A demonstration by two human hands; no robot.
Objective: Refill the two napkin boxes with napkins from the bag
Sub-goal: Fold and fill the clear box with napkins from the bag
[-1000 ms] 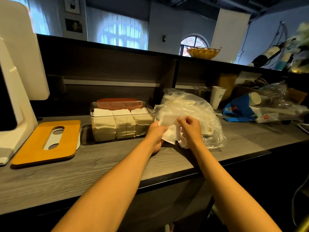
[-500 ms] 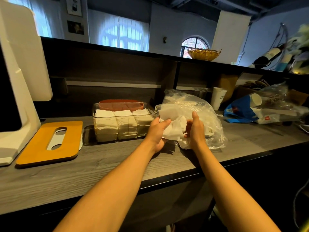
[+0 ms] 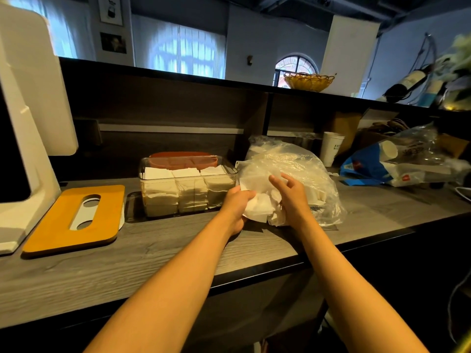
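Napkins white, crumpled (bag clear).

Just two bare forearms coming in from the bottom edge, no sleeves anywhere. Left hand and right hand have no gloves on. Can't spot any rings, watch or bracelet on the wrists either.

The grey wooden counter carries a clear napkin box and a plastic bag. An orange lid lies at left, a paper cup behind.
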